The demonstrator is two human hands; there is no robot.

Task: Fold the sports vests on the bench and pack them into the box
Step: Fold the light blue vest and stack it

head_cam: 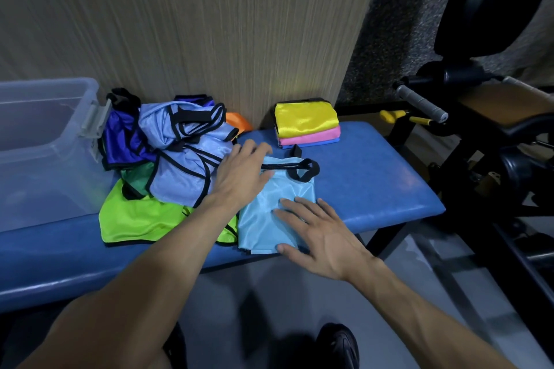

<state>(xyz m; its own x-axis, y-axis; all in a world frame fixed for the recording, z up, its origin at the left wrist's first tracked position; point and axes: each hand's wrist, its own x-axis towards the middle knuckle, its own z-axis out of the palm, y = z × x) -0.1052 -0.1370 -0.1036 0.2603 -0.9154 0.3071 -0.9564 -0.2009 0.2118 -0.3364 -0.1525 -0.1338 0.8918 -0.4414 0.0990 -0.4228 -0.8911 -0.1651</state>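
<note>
Flat hands [322, 235] on light-blue vest [269, 213]

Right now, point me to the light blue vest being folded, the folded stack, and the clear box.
light blue vest [263, 219]: head view, on its flat fabric between the two hands.
folded stack [305, 118]: head view, on the yellow vest lying on top.
clear box [45, 141]: head view, on its near translucent wall.

A blue padded bench [374, 177] is seen; on it are placed a clear box [45, 141], loose vests [168, 159] and folded vests [307, 126].
</note>
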